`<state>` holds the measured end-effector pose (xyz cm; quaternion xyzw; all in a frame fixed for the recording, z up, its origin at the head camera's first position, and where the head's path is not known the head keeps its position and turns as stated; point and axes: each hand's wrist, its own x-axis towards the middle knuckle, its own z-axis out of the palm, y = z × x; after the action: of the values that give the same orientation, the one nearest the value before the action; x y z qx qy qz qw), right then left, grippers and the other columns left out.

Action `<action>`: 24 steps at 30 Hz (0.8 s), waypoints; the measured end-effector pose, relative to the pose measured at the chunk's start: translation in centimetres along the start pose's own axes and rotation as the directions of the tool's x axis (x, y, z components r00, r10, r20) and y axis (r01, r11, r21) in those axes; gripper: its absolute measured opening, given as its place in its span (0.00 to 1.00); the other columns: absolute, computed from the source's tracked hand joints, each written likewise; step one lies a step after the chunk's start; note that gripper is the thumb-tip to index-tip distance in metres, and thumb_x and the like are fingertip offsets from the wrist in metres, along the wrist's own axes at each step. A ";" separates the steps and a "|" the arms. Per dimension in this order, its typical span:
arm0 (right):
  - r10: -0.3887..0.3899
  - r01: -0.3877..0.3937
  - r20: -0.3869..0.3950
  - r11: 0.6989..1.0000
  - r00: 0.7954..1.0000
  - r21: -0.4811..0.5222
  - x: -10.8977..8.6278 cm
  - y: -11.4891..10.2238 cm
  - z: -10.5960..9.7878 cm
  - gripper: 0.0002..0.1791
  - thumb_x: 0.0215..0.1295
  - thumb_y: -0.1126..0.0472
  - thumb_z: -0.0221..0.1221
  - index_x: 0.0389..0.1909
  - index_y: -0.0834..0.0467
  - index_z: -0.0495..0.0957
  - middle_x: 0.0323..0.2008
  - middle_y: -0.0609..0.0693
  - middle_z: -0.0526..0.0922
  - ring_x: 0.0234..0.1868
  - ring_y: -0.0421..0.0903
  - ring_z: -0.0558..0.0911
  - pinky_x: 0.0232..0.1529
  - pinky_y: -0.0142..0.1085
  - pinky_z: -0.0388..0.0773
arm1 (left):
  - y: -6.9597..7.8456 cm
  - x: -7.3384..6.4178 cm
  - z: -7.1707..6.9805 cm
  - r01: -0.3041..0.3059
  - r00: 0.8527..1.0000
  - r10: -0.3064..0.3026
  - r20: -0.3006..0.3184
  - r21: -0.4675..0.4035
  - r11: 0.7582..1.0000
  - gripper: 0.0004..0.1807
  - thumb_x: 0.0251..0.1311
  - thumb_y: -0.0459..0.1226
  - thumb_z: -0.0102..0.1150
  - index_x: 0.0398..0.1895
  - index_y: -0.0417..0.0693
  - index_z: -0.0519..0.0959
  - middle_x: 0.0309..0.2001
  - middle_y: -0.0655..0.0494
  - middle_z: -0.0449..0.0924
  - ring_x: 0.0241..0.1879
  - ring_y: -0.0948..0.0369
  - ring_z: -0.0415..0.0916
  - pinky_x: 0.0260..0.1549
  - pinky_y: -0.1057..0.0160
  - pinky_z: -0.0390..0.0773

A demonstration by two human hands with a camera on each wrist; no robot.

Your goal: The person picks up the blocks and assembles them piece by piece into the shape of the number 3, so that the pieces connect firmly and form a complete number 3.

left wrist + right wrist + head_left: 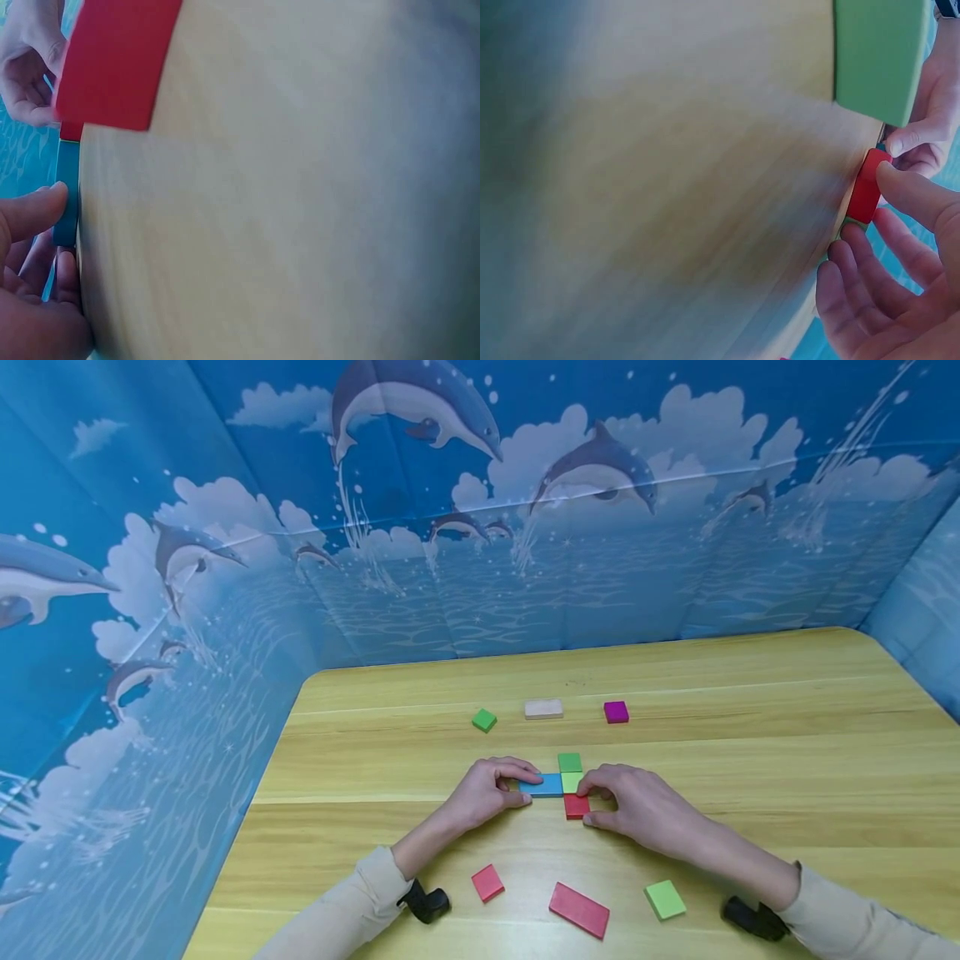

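A blue rectangular block (pixel 543 786) lies flat on the table, pinched at its left end by my left hand (pixel 486 793). Its right end meets a yellow-green square block (pixel 572 782), part of a column with a green square block (pixel 570 762) above and a red square block (pixel 577 807) below. My right hand (pixel 645 806) pinches the red block, thumb at its near right corner and fingertips by the yellow-green one. In the right wrist view the thumb presses on the red block's side (pixel 865 187). Blue shows beside the left thumb (pixel 66 191) in the left wrist view.
Behind the hands lie a green square (pixel 484 720), a pale rectangular block (pixel 543 709) and a purple square (pixel 617 712). Nearer are a red square (pixel 488 883), a red rectangular block (pixel 579 910) and a light green square (pixel 665 900). A dolphin-print curtain (pixel 480 593) borders the wooden table (pixel 375 727).
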<state>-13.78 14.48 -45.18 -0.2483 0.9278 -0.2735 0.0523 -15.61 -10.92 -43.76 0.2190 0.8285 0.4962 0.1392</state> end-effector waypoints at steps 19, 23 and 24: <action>0.025 -0.025 0.016 1.000 1.000 0.008 0.1 0.0 -0.1 0.14 0.53 0.53 0.73 0.40 0.45 0.82 0.36 0.36 0.78 0.36 0.40 0.74 0.42 0.42 0.74 | 0.4 0.0 0.0 0.026 1.000 -0.027 -0.009 -0.007 1.000 0.12 0.57 0.23 0.65 0.44 0.35 0.86 0.51 0.45 0.81 0.38 0.50 0.74 0.30 0.72 0.67; 0.029 -0.029 0.020 0.999 0.999 0.012 0.1 0.0 -0.2 0.15 0.53 0.53 0.73 0.41 0.45 0.82 0.36 0.37 0.78 0.37 0.41 0.75 0.42 0.43 0.74 | 0.4 0.0 0.0 0.029 1.000 -0.029 -0.003 -0.010 1.000 0.12 0.57 0.23 0.64 0.45 0.35 0.85 0.51 0.46 0.81 0.41 0.45 0.74 0.31 0.72 0.67; 0.028 -0.028 0.023 0.999 0.999 0.015 0.1 0.0 -0.3 0.15 0.53 0.52 0.73 0.41 0.45 0.82 0.36 0.36 0.78 0.37 0.40 0.75 0.43 0.43 0.74 | 0.4 0.0 0.1 0.029 1.000 -0.029 -0.002 -0.009 1.000 0.12 0.57 0.23 0.64 0.45 0.35 0.85 0.51 0.46 0.81 0.42 0.45 0.74 0.31 0.72 0.67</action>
<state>-13.95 14.57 -44.97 -0.2378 0.9284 -0.2771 0.0684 -15.53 -10.70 -43.44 0.2058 0.8294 0.4983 0.1464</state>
